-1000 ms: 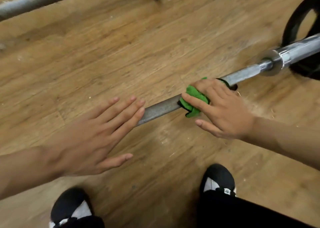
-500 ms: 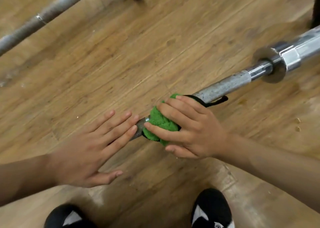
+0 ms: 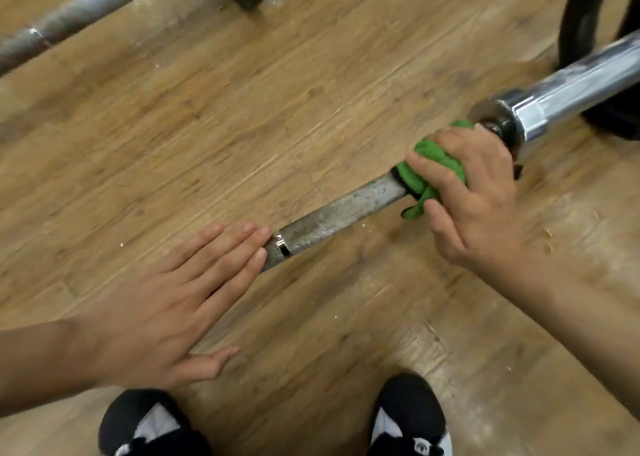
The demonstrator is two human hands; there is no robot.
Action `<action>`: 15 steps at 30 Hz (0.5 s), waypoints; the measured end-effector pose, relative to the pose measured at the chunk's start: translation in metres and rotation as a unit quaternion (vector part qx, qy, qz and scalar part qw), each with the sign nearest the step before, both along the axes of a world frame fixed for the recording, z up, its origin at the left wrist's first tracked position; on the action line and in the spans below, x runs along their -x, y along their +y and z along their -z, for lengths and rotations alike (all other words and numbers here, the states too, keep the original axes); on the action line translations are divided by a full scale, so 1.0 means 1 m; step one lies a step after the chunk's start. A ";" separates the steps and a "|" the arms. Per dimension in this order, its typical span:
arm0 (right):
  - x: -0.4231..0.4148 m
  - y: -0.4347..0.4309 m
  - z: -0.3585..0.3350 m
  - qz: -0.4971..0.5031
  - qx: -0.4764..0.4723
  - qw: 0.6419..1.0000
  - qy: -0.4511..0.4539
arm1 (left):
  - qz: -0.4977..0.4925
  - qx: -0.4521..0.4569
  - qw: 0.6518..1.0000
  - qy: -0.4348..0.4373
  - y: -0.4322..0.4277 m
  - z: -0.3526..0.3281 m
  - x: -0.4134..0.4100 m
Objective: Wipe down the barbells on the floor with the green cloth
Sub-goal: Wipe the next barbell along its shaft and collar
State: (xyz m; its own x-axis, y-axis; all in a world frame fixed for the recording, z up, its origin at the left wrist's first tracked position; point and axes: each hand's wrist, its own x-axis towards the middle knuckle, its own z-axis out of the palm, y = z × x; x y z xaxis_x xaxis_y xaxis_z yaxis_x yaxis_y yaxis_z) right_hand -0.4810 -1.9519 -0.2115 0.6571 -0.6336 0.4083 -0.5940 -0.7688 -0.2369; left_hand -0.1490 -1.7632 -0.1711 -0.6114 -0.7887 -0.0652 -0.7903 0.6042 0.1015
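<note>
Our green cloth is bunched around the near barbell lying on the wooden floor, right up against its shiny collar. Our right hand is clenched on the cloth; our left hand lies flat and released on the bar. A second barbell lies well apart, beyond us.

The near barbell is laid diagonally across the wooden floor. The green cloth is wrapped around its shaft, just beside the chrome collar, and is gripped by the right hand. The left hand is pressed flat on the shaft lower down, fingers extended. A second barbell is seen beyond the near barbell.
</note>
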 end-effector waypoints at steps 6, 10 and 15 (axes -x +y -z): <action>-0.073 0.061 -0.004 0.186 -0.078 0.973 -0.115 | 0.005 0.029 0.999 -0.041 -0.001 0.001 -0.001; -0.082 0.087 -0.008 0.015 -0.062 0.998 0.001 | 0.002 0.036 0.999 -0.030 -0.001 0.004 -0.004; -0.023 0.023 -0.006 0.107 -0.028 0.994 -0.004 | -0.008 0.020 1.000 -0.005 -0.007 0.003 -0.006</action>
State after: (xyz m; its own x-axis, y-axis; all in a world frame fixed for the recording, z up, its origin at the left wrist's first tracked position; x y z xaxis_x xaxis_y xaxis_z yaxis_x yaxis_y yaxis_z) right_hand -0.4582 -1.9284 -0.2052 0.5008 -0.7808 0.3735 -0.7408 -0.6098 -0.2815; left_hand -0.1428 -1.7701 -0.1743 -0.5981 -0.8004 -0.0403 -0.8008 0.5949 0.0696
